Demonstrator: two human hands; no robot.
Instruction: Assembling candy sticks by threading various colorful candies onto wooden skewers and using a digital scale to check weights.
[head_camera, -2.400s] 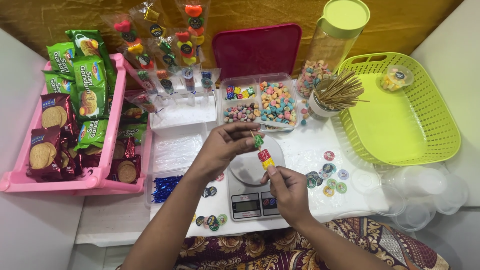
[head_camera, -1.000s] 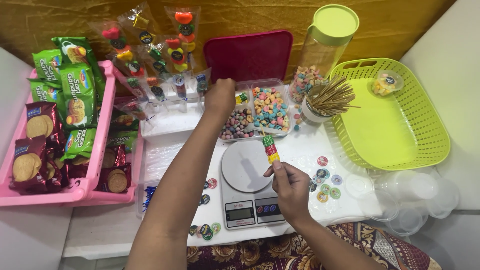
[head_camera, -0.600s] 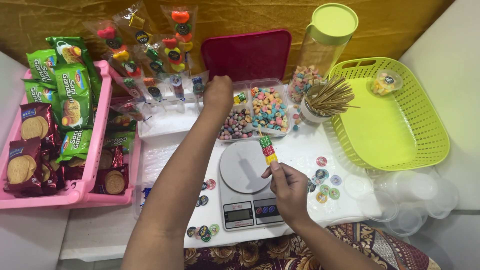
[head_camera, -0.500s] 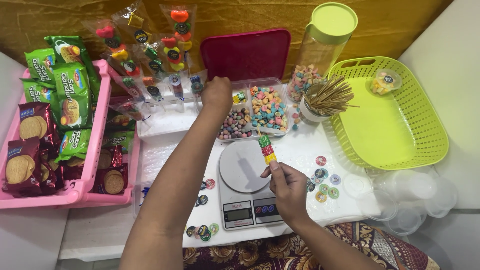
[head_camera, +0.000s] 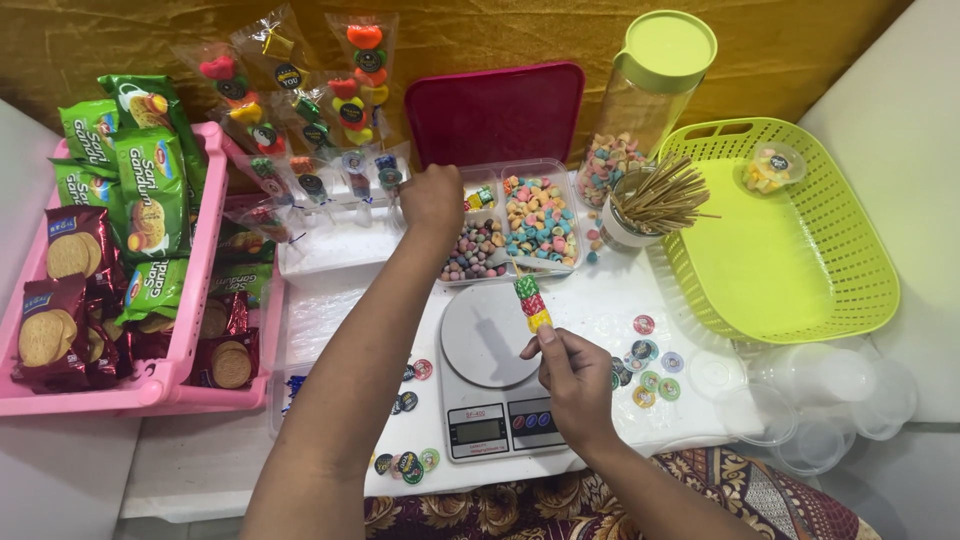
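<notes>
Holding a candy skewer (head_camera: 531, 303) upright over the kitchen scale (head_camera: 492, 375), my right hand (head_camera: 575, 375) pinches its stick between closed fingertips. I count three candies threaded; I judge more room remains. My left hand (head_camera: 432, 198) reaches into the divided candy tray (head_camera: 512, 222), fingers curled downward; whether they grip a piece I cannot tell. Finished wrapped skewers (head_camera: 330, 120) lie behind. The skewer's lower stick is hidden by my fingers.

Centre: kitchen scale (head_camera: 495, 365), with the divided candy tray (head_camera: 515, 225) behind it.
Left: crate of biscuit packets (head_camera: 120, 260).
Right: slotted basket (head_camera: 790, 240); cup of skewers (head_camera: 650, 205) between basket and tray.
Front right: round stickers (head_camera: 648, 362) beside the scale.
</notes>
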